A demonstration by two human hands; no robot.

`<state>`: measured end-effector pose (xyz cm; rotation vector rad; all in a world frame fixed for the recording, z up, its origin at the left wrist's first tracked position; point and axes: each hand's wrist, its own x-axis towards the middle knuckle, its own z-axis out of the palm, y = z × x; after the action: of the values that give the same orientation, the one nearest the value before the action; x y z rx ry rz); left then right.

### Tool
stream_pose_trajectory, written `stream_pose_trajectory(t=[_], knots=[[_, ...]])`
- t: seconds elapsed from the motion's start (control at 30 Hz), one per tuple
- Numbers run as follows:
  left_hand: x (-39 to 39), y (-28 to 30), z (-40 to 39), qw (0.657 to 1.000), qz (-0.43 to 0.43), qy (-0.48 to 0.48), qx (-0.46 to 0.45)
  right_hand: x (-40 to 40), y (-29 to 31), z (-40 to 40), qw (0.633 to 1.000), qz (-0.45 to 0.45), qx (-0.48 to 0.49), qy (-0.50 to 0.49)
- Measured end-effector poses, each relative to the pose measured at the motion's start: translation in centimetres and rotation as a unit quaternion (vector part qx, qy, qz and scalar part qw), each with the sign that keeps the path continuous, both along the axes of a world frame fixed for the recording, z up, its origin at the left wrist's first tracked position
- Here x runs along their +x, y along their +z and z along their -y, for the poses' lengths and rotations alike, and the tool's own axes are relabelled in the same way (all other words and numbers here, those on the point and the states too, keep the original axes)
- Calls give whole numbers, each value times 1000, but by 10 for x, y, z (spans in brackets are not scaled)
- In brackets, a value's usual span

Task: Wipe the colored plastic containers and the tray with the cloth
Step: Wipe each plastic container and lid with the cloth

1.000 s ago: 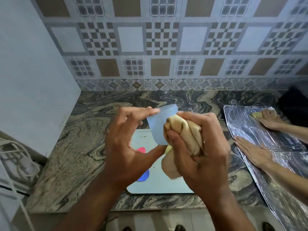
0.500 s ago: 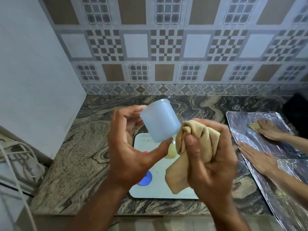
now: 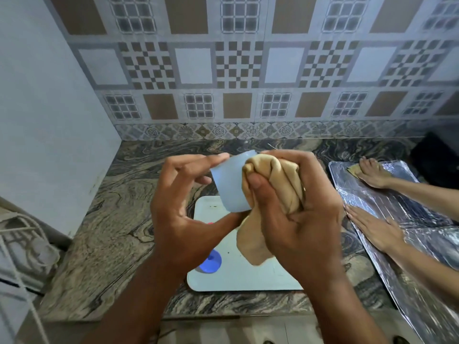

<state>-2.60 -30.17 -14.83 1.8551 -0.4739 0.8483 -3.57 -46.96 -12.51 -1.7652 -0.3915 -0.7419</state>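
**Pale blue container held above the tray, cloth pressed to its side**

The patterned tile wall (image 3: 238, 70) stands behind a marbled worktop (image 3: 119, 219); at the right edge a foil-covered sheet (image 3: 402, 199) lies on the worktop, and the two hands of another person (image 3: 375, 227) rest flat on it, the farther one over a small piece of cloth; a white tray (image 3: 246, 276) lies on the worktop in the middle, just below the hands of the person who wears the camera; on the tray stands a blue container (image 3: 210, 262), partly hidden by the left wrist, and a small pink bit of another container (image 3: 210, 222) shows beside the left palm.

The left hand (image 3: 183, 219) holds a pale blue container (image 3: 229, 187) in the air above the far part of the tray; its fingers (image 3: 196, 162) curl over the top side and the thumb supports it from below; the right hand (image 3: 295, 207) grips a tan cloth (image 3: 273, 180), its fingers closed tight around the bunched part, which is pressed against the right side of the pale blue container; the loose end of the cloth hangs down over the tray.
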Motion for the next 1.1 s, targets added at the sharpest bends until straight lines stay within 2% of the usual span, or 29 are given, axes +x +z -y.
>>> stream_pose_trajectory(t=[0.13,0.23,0.33,0.4,0.5,0.67,0.77,0.9,1.0,1.1], knots=[[3,-4,-6,999,-10,-24,-25,22,0,-3,993,-64,95,-5],[1,-6,-5,993,-46,-52,-98,23,-2,1,985,-42,167,3],[1,-6,0,980,-75,-64,-171,0,-15,-2,989,-5,145,33],[0,-6,5,976,-84,-85,-184,-13,-29,-7,991,-6,131,24],[1,-7,5,977,-91,-103,-161,-13,-37,-9,992,-7,128,12],[7,-1,-9,998,-51,43,-5,-10,-30,2,998,-2,60,-9],[4,3,-7,997,-40,48,54,-7,-15,2,1000,7,3,2],[6,3,-10,999,-10,18,35,10,-1,-3,1000,-15,-7,12],[10,0,-17,1000,-9,-4,12,26,0,-5,996,-62,59,28],[6,-4,-20,999,-17,-34,-18,39,-2,-3,987,-103,121,3]])
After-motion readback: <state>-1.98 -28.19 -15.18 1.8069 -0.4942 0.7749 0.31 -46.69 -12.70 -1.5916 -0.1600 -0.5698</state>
